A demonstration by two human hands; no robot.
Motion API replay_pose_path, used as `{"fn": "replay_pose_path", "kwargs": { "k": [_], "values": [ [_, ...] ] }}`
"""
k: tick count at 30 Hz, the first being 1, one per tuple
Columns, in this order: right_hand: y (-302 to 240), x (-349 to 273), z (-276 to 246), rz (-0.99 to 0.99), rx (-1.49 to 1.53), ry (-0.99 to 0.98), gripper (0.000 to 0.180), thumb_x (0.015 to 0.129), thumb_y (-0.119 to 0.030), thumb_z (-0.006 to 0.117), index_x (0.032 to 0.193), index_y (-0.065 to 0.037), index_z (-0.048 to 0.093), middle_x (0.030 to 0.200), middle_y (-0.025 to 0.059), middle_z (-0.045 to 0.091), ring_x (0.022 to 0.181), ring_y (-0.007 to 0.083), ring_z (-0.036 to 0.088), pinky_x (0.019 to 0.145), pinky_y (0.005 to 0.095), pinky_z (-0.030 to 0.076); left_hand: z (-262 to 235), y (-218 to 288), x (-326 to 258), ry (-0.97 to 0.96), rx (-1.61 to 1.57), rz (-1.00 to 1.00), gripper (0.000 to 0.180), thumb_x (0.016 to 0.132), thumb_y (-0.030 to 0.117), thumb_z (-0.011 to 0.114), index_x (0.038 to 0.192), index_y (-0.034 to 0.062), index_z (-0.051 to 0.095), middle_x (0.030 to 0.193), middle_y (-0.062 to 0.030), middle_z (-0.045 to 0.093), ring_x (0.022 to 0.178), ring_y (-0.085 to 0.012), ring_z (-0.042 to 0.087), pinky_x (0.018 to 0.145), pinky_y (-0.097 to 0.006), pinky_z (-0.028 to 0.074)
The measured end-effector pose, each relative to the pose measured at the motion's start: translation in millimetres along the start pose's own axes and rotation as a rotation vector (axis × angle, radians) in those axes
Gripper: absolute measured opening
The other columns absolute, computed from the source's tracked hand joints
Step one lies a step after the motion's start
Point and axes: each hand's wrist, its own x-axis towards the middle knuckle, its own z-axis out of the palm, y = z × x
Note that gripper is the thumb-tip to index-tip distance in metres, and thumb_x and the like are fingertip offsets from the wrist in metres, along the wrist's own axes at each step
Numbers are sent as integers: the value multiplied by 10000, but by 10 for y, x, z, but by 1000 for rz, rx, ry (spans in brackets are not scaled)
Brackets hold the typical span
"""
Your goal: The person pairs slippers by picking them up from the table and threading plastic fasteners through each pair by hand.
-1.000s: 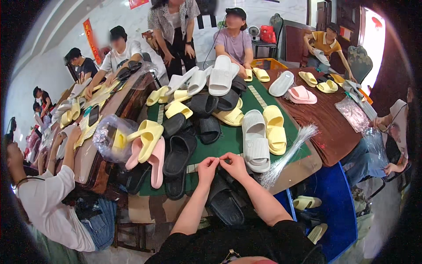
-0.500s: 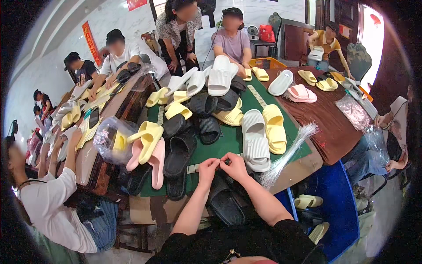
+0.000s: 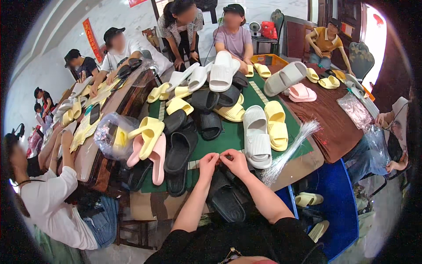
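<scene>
My left hand (image 3: 208, 165) and right hand (image 3: 235, 162) meet near the middle of the frame, fingertips almost touching. On each the fingers are bent in toward the thumb; I can't tell how tightly they close, or whether something thin is between them. Just below, in the lower middle of the frame, a black slipper (image 3: 226, 202) lies between my forearms, its upper end partly hidden by my hands.

Beyond my fingertips stretches the green surface (image 3: 232, 141). Right of my right hand is a grey slipper (image 3: 258, 152), with a yellow slipper (image 3: 277, 132) just beside it, and a bundle of pale strands (image 3: 290, 147) fans out to their right. Left of my left hand lies a large black slipper (image 3: 180, 149); next to it, a pink slipper (image 3: 157, 165) is partly covered by another, pale yellow one (image 3: 151, 136). A clear plastic bag (image 3: 105, 141) sits farther left. At the lower right of the frame stands a blue bin (image 3: 336, 198), with slippers inside it.
</scene>
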Motion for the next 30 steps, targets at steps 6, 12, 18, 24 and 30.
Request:
{"fn": "replay_pose_path", "kwargs": {
  "k": [6,12,18,24,30],
  "values": [
    [4,3,-10,23,-6,-11,132,830,-116,696,914,-15,693,808,56,636,693,113,612,618,242,483,24,42,-23,-19,-50,3,162,913,171,623,967,22,657,813,9,642,713,-77,574,642,-218,449],
    [46,-10,21,12,55,45,139,834,-117,687,928,-15,688,788,44,627,648,98,573,583,235,457,50,93,-44,-30,-83,-4,133,927,159,600,959,38,646,786,16,625,696,-62,564,627,-202,438],
    [26,14,14,104,-7,23,160,827,-157,677,899,-14,664,778,79,666,664,155,622,621,280,501,41,107,-39,-3,-88,8,149,919,160,612,989,33,644,816,15,635,704,-58,562,639,-200,441],
    [89,7,38,55,5,54,167,831,-166,674,909,-18,661,795,93,670,672,175,633,622,295,505,46,83,-18,-74,27,39,159,898,131,634,1008,21,665,817,22,640,692,-46,527,625,-195,416],
    [45,0,27,92,14,15,171,830,-175,674,899,-21,654,740,78,655,628,146,610,597,283,489,63,62,-38,-14,-32,25,116,887,112,645,957,22,667,801,28,630,677,-45,509,615,-193,405]
  ]
}}
